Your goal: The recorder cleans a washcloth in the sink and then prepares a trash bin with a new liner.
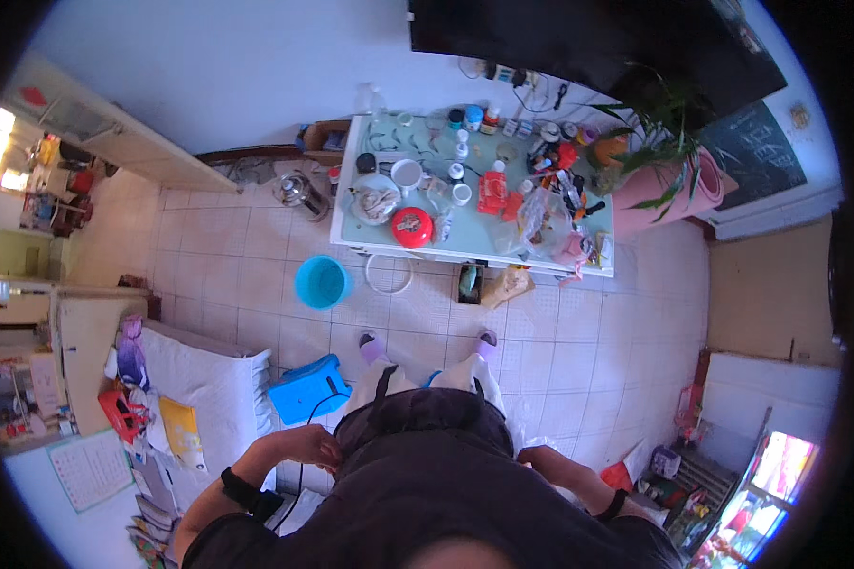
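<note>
My left hand (311,445) is at the left side of my waist, its fingers curled in against the dark cloth (422,417) there. At the other side of my waist is my right hand (547,464), fingers bent and partly hidden by my clothing. What either hand holds, if anything, cannot be made out. A dark band (240,490) is around my left wrist. Nearest to the left hand lies a blue case or bag (306,390), with a dark cord (303,469) running down past that hand. My purple-socked feet point toward the table.
A glass-topped table (489,213) ahead bears cups, bottles, a red round tin (412,228) and plastic bags. Before it stand a turquoise bucket (324,283), a white ring (389,275) and a small dark bin (470,284). A white-covered seat (204,379) is at left, a metal rack (707,465) at right.
</note>
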{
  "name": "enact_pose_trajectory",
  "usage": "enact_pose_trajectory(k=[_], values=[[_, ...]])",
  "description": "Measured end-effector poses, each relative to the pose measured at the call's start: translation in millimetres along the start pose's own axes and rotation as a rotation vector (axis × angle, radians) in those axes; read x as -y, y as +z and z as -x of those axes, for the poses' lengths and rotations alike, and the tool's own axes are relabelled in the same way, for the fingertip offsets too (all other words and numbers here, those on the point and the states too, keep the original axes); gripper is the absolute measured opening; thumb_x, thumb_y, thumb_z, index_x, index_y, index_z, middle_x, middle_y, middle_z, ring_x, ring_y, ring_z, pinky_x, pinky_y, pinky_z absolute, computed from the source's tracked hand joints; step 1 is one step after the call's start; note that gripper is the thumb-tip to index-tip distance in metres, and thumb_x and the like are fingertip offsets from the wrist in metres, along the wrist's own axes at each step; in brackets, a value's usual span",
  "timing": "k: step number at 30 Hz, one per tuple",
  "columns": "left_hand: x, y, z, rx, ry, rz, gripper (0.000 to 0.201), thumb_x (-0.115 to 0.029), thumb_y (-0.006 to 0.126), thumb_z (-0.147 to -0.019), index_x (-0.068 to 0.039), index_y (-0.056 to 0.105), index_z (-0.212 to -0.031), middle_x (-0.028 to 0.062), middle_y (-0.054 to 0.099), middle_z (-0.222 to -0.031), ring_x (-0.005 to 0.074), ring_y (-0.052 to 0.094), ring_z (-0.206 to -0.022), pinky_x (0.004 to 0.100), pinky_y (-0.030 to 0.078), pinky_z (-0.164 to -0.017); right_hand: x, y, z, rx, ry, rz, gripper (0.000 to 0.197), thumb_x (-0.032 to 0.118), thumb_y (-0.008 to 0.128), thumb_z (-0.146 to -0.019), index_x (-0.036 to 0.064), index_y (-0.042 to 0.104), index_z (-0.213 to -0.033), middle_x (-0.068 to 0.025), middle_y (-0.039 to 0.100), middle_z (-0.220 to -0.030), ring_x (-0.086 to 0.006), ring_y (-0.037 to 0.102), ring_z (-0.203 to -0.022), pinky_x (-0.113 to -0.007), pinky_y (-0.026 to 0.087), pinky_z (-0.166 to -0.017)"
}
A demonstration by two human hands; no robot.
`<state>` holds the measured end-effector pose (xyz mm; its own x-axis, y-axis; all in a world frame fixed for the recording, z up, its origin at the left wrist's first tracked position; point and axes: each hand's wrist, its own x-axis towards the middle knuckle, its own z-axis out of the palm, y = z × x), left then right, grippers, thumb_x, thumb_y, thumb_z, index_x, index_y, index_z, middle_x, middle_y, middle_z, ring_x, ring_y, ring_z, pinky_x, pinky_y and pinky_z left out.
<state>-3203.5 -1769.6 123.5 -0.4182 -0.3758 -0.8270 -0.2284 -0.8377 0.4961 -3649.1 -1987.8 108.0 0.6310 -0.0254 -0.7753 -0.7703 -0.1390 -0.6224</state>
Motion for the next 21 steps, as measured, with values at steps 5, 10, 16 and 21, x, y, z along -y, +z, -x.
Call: enact_pose_trajectory(k=[5,10,16,21], values=[[36,43,-5,-0.015,0.095,-0.106,0.017,-0.015,0.065,-0.083,-0.001,0.069,-0.091,0.0094,0.07,-0.086,0.0176,0.067,-0.082,0.0301,0.052,-0.073,-58,8,-14,-0.001,-0.103,0.018,0.028,0.02,0.062,-0.083,0.0025,0.064,-0.105,-0.0191,0.065,-0.103,-0.0364,0.06,-0.101,-0.041,0.047,-0.086],[29,76,-7,-0.2,0.053,-0.13,0.021,-0.016,0.061,-0.084,-0.003,0.067,-0.099,0.0127,0.07,-0.091,0.0204,0.065,-0.088,0.0346,0.049,-0.077,-30,-41,-9,0.098,-0.049,0.053,0.037,0.023,0.065,-0.081,0.0008,0.062,-0.111,-0.023,0.063,-0.109,-0.0374,0.059,-0.103,-0.041,0.047,-0.088],[29,115,-22,-0.424,0.373,-0.057,0.02,-0.014,0.059,-0.082,-0.004,0.067,-0.097,0.0177,0.068,-0.091,0.0265,0.065,-0.085,0.0384,0.049,-0.074,-15,-58,6,0.005,0.031,0.219,0.035,0.023,0.06,-0.084,-0.0003,0.06,-0.11,-0.0229,0.063,-0.105,-0.0388,0.06,-0.101,-0.043,0.048,-0.083],[32,145,-41,-0.477,0.012,-0.08,0.02,-0.013,0.058,-0.082,-0.001,0.068,-0.094,0.0202,0.067,-0.09,0.0292,0.066,-0.085,0.0421,0.049,-0.073,4,-63,11,0.083,0.025,0.169,0.033,0.023,0.06,-0.085,0.0001,0.061,-0.109,-0.0225,0.064,-0.104,-0.0385,0.06,-0.099,-0.043,0.048,-0.082]])
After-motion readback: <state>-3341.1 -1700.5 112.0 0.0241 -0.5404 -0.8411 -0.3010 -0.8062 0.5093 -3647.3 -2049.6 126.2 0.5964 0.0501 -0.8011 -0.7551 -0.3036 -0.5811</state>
